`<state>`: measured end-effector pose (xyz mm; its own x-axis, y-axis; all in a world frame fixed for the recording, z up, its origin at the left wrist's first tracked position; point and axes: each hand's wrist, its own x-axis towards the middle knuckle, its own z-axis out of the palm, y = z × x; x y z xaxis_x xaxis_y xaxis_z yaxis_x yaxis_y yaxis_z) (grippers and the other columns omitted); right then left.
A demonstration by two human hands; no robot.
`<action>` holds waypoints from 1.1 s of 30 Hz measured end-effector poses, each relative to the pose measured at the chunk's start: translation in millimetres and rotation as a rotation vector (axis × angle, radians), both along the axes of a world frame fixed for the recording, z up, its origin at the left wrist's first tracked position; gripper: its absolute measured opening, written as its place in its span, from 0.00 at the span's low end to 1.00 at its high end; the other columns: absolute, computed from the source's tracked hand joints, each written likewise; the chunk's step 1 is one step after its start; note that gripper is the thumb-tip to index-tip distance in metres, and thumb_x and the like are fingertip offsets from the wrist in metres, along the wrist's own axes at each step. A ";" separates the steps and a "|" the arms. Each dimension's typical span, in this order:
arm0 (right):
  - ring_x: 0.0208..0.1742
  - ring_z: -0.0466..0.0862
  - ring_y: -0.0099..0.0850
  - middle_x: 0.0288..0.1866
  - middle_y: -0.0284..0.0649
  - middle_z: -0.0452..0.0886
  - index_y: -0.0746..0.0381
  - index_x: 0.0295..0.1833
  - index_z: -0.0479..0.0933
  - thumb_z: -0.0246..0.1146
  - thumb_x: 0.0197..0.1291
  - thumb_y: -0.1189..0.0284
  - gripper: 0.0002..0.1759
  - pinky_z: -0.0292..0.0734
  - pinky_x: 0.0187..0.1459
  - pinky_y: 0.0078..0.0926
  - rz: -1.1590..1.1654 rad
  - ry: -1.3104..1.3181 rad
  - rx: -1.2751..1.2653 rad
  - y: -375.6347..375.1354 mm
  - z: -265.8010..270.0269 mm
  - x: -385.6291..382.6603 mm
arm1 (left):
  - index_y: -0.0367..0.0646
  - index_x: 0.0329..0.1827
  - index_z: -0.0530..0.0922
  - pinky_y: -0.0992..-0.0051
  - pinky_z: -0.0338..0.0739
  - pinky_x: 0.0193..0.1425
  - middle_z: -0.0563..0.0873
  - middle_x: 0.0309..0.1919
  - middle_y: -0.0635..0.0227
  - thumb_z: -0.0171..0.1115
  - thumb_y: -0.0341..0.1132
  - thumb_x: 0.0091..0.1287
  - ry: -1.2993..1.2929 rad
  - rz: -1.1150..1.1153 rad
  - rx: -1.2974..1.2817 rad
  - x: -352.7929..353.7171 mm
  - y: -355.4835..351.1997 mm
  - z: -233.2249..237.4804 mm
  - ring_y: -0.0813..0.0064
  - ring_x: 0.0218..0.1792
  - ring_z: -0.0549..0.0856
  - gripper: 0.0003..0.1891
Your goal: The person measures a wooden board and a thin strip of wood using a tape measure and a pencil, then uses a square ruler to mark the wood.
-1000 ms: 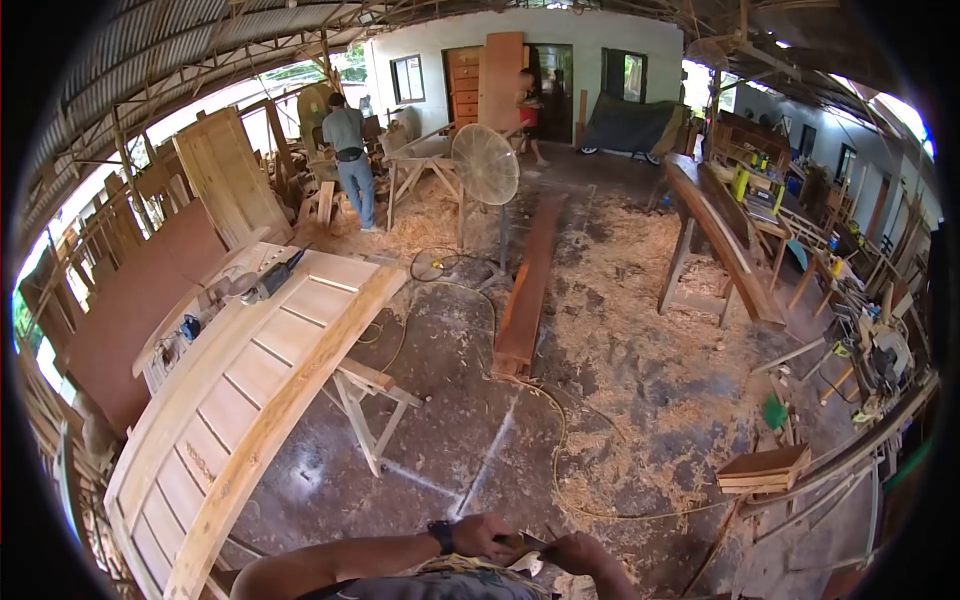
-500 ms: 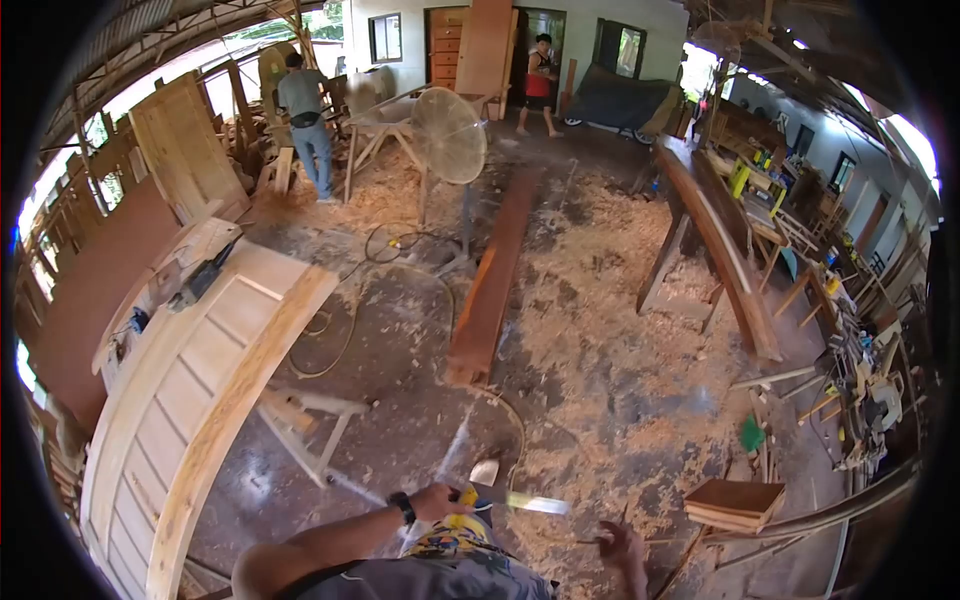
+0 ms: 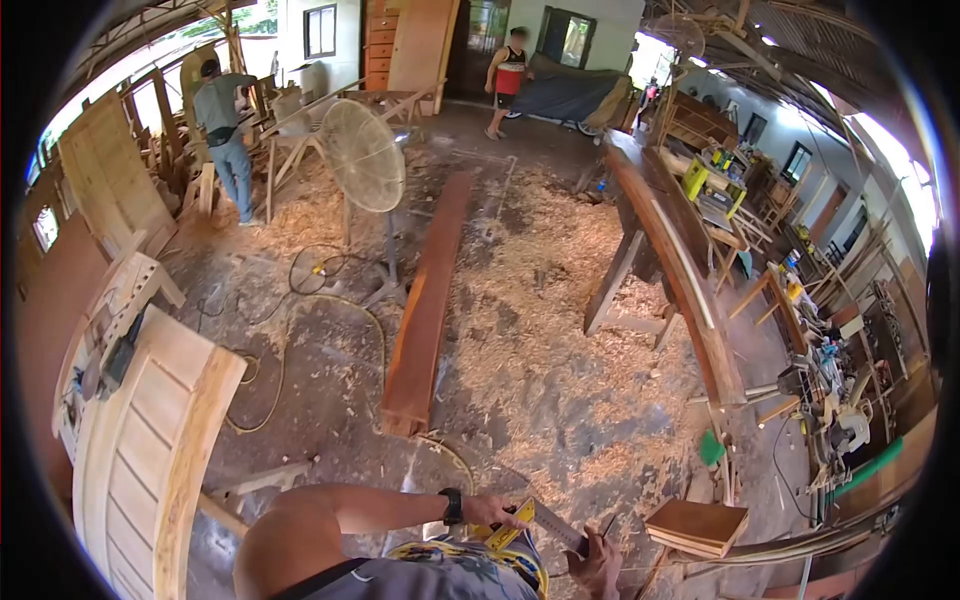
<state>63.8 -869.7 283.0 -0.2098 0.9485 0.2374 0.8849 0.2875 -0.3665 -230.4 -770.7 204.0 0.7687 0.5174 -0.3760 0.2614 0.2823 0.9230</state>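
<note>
Where the person's two hands come together at the bottom of the head view, a square-like tool point(image 3: 558, 527) spans the gap between them, in front of the patterned shorts point(image 3: 432, 551). Its yellow part point(image 3: 512, 524) lies at the left hand point(image 3: 492, 512), whose fingers are curled closed around it, just past the black watch point(image 3: 453, 506). From the top of that part the grey blade slants down and to the right, so its long axis points from the left fingers towards the right hand point(image 3: 598, 563). The yellow part itself slants the other way, at a clear angle to the blade. The right hand is nearer the blade's far end, its fingertips at or just beside it; whether they pinch the metal or merely lie against it, I cannot tell. A thin dark thing sticks up by those fingers, too small to name.

Beyond the hands, well apart from them, a long reddish plank point(image 3: 430, 310) lies on the floor, its length running away from the person. The left arm is on the side of the panelled door point(image 3: 140, 455), while the right hand is nearer a small stack of boards point(image 3: 697, 525), which lies just to its right.
</note>
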 end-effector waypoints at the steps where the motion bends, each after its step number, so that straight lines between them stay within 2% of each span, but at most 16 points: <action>1: 0.40 0.86 0.46 0.37 0.44 0.87 0.60 0.51 0.84 0.73 0.51 0.69 0.20 0.79 0.42 0.48 -0.120 0.037 -0.034 5.6 -36.1 12.8 | 0.39 0.49 0.86 0.73 0.75 0.44 0.87 0.38 0.69 0.66 0.64 0.67 -0.053 0.034 -0.117 7.2 11.5 2.8 0.78 0.40 0.81 0.32; 2: 0.36 0.84 0.44 0.36 0.45 0.86 0.59 0.47 0.87 0.68 0.58 0.73 0.11 0.80 0.37 0.43 -0.240 0.079 -0.068 15.9 -59.5 21.5 | 0.40 0.49 0.85 0.73 0.74 0.43 0.86 0.38 0.69 0.65 0.66 0.68 -0.101 0.067 -0.235 12.1 27.5 3.9 0.78 0.39 0.80 0.32; 3: 0.34 0.84 0.49 0.35 0.49 0.86 0.57 0.50 0.87 0.65 0.60 0.70 0.13 0.81 0.38 0.46 -0.441 0.542 -0.360 29.6 -33.4 9.4 | 0.38 0.47 0.85 0.73 0.73 0.42 0.84 0.39 0.70 0.63 0.65 0.69 0.107 -0.083 -0.217 12.4 52.1 2.7 0.79 0.40 0.78 0.32; 4: 0.34 0.84 0.49 0.35 0.49 0.86 0.57 0.50 0.87 0.65 0.60 0.70 0.13 0.81 0.38 0.46 -0.446 0.551 -0.354 42.7 -34.1 13.2 | 0.36 0.44 0.85 0.74 0.73 0.42 0.84 0.38 0.70 0.62 0.63 0.72 0.131 0.030 -0.126 20.5 61.4 -23.5 0.80 0.39 0.79 0.31; 6: 0.34 0.85 0.51 0.35 0.50 0.86 0.56 0.50 0.87 0.64 0.62 0.67 0.13 0.82 0.39 0.48 -0.423 0.284 -0.331 70.3 -47.8 26.2 | 0.34 0.48 0.84 0.76 0.74 0.44 0.84 0.36 0.69 0.60 0.60 0.74 -0.049 0.146 -0.525 30.9 85.8 -40.3 0.79 0.39 0.80 0.30; 7: 0.36 0.86 0.51 0.35 0.51 0.86 0.56 0.50 0.86 0.63 0.62 0.66 0.13 0.82 0.39 0.48 -0.396 0.094 -0.289 85.4 -58.6 34.2 | 0.34 0.48 0.84 0.76 0.74 0.44 0.84 0.36 0.69 0.60 0.60 0.74 -0.044 0.148 -0.528 30.8 104.3 -50.0 0.79 0.39 0.80 0.30; 10: 0.37 0.87 0.50 0.36 0.51 0.87 0.56 0.46 0.86 0.64 0.61 0.65 0.11 0.82 0.38 0.47 -0.611 0.512 -0.866 124.0 -305.4 165.8 | 0.35 0.53 0.83 0.77 0.77 0.44 0.84 0.36 0.70 0.58 0.57 0.76 -0.023 0.221 -0.705 18.2 163.9 -46.4 0.77 0.36 0.81 0.29; 12: 0.36 0.86 0.49 0.34 0.50 0.86 0.57 0.42 0.84 0.66 0.61 0.64 0.09 0.81 0.38 0.46 -0.605 0.644 -0.623 191.1 -208.1 128.0 | 0.37 0.50 0.83 0.76 0.78 0.42 0.84 0.35 0.71 0.56 0.53 0.79 -0.213 0.410 -0.886 18.1 206.3 -62.8 0.78 0.32 0.81 0.24; 13: 0.36 0.86 0.49 0.33 0.49 0.86 0.57 0.40 0.84 0.67 0.60 0.63 0.09 0.81 0.38 0.46 -0.587 0.697 -0.504 228.8 -142.1 100.1 | 0.41 0.41 0.82 0.74 0.78 0.39 0.83 0.31 0.74 0.55 0.49 0.80 -0.061 0.633 -0.935 27.9 230.6 -42.0 0.78 0.28 0.80 0.19; 14: 0.36 0.86 0.49 0.33 0.49 0.86 0.57 0.40 0.84 0.67 0.60 0.63 0.09 0.81 0.38 0.46 -0.582 0.716 -0.505 272.4 -128.2 99.0 | 0.44 0.38 0.80 0.74 0.79 0.39 0.83 0.31 0.75 0.57 0.47 0.79 -0.273 0.648 -0.953 23.4 251.4 -75.4 0.78 0.29 0.81 0.16; 16: 0.40 0.86 0.53 0.39 0.49 0.87 0.57 0.44 0.85 0.70 0.54 0.66 0.12 0.80 0.42 0.52 -0.464 0.045 -0.378 339.5 -115.4 101.7 | 0.46 0.38 0.81 0.73 0.80 0.37 0.84 0.30 0.75 0.60 0.48 0.77 -0.339 0.716 -0.945 28.2 295.4 -73.5 0.76 0.29 0.81 0.15; 18: 0.31 0.85 0.53 0.30 0.51 0.85 0.56 0.33 0.84 0.65 0.58 0.68 0.05 0.79 0.32 0.52 -0.381 0.083 -0.112 412.3 -99.7 105.7 | 0.47 0.39 0.82 0.72 0.80 0.37 0.84 0.31 0.75 0.62 0.48 0.75 -0.190 0.744 -0.885 45.0 342.0 -59.6 0.76 0.29 0.82 0.14; 20: 0.32 0.85 0.53 0.31 0.51 0.85 0.56 0.37 0.85 0.65 0.59 0.69 0.06 0.81 0.35 0.51 -0.325 0.118 -0.167 475.9 -78.7 115.4 | 0.49 0.41 0.83 0.70 0.81 0.35 0.85 0.33 0.72 0.65 0.49 0.73 0.130 0.826 -0.772 64.1 377.1 -20.5 0.73 0.29 0.83 0.13; 25: 0.32 0.86 0.51 0.32 0.49 0.86 0.56 0.40 0.87 0.65 0.59 0.70 0.07 0.81 0.35 0.49 -0.346 0.135 -0.004 585.6 -28.5 136.5 | 0.47 0.43 0.82 0.61 0.86 0.39 0.86 0.35 0.66 0.63 0.47 0.73 -0.046 0.735 -0.862 75.4 454.3 -20.2 0.67 0.34 0.87 0.12; 29: 0.32 0.86 0.50 0.31 0.48 0.86 0.56 0.39 0.87 0.65 0.59 0.70 0.06 0.81 0.35 0.48 -0.384 0.153 -0.012 633.0 -45.6 150.4 | 0.46 0.46 0.81 0.54 0.89 0.46 0.88 0.39 0.65 0.59 0.44 0.74 -0.156 0.749 -0.995 79.0 509.3 -46.0 0.66 0.41 0.89 0.12; 33: 0.32 0.86 0.51 0.30 0.49 0.86 0.56 0.38 0.87 0.67 0.56 0.70 0.05 0.81 0.35 0.46 -0.489 0.110 -0.123 672.4 -80.4 151.5 | 0.44 0.53 0.79 0.61 0.88 0.47 0.89 0.40 0.65 0.60 0.43 0.73 -0.168 0.700 -1.048 85.6 589.5 -62.7 0.68 0.43 0.89 0.13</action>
